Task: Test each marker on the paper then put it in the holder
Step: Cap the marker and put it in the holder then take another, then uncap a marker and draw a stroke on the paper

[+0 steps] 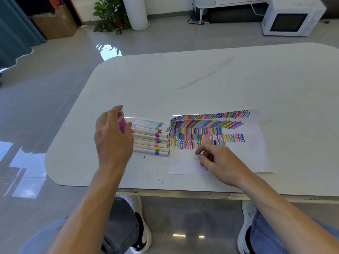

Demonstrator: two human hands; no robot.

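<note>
Partly hidden, pink object point(122, 125) in left hand point(111, 138)

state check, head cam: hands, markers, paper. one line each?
left hand: raised above the table, grips the pink marker.
pink marker: in the left hand, mostly hidden; cap state unclear.
marker row: capped, lying side by side on the table, left of the paper.
paper: flat on the table, upper part filled with colour strokes, lower part blank.
right hand: rests on the paper, fingers loosely curled, nothing seen in it.
</note>
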